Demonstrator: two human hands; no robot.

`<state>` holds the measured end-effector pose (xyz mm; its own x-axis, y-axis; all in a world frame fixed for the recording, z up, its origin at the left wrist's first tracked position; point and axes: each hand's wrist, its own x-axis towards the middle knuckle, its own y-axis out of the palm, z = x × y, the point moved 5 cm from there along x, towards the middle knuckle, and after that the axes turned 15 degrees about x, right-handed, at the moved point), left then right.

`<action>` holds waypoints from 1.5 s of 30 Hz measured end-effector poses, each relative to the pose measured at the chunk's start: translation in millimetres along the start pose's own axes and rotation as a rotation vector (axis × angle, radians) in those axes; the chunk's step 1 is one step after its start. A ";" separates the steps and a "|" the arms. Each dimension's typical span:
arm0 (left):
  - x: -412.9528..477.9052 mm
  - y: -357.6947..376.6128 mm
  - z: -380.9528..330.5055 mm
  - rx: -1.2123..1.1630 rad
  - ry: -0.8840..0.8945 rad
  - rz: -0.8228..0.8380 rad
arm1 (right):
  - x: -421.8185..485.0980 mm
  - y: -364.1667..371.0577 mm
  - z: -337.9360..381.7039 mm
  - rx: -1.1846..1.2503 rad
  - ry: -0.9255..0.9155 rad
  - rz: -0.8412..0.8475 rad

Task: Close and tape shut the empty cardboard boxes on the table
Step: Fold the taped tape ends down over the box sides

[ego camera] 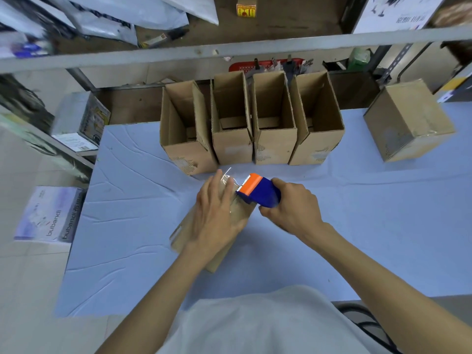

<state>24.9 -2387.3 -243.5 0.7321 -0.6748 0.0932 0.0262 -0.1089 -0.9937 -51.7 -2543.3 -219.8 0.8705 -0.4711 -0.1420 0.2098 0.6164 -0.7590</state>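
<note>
Fingers [220,182] of my left hand [217,213] lie straight and flat, pressing down on the box [185,233] lying on its side near the middle of the desk [127,226]. My right hand [293,205] is clamped round the blue and orange dispenser [260,192], whose toothed edge sits at the box's far end, just beside my left fingertips. A loose bit of clear tape [227,175] curls up there. I judge this box is being sealed now, with the strip at or near its end.

One closed box [406,123] stands at the far right of the desk with shiny tape on it, so I take that one as done. Four open boxes [274,123] stand upright in a tight row just behind my hands, flaps up, nothing visible inside. Those are what is left, so I judge the job well under half done.

Beyond the row a shelf rail [229,51] crosses low and a red basket [245,65] of tools sits behind it. The rail may crowd a lift. A printed carton [81,121] sits off the desk's left corner.
</note>
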 end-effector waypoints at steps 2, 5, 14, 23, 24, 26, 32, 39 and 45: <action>-3.1 15.1 2.0 0.135 -0.032 0.161 | 4.2 4.7 3.9 -0.038 -0.017 0.022; 0.1 17.3 9.7 0.178 -0.029 0.134 | 7.8 7.3 10.8 -0.133 -0.078 0.034; 9.3 14.8 33.3 0.013 -0.012 0.129 | 7.2 5.5 23.7 -0.014 -0.195 0.171; 16.6 16.3 47.7 -0.104 -0.018 0.181 | 9.7 11.8 24.0 -0.057 -0.213 0.220; 17.4 16.0 48.0 -0.111 -0.024 0.181 | 7.9 11.0 23.9 -0.063 -0.214 0.213; 20.8 16.8 52.5 -0.127 -0.053 0.201 | 2.9 7.5 19.0 -0.086 -0.212 0.203; 22.7 22.9 55.2 -0.119 -0.040 0.218 | -25.8 -7.9 -8.1 -0.054 -0.176 0.217; 21.3 20.7 53.9 -0.131 -0.030 0.226 | -34.5 -12.5 -7.7 -0.070 -0.185 0.219; 27.1 17.4 53.1 -0.161 -0.024 0.237 | -44.2 -22.6 -27.7 -0.037 -0.132 0.215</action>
<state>81.3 -2368.7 -261.6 0.7208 -0.6780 -0.1443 -0.2552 -0.0660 -0.9646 -107.3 -2553.9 -213.9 0.9444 -0.2439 -0.2207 -0.0011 0.6687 -0.7436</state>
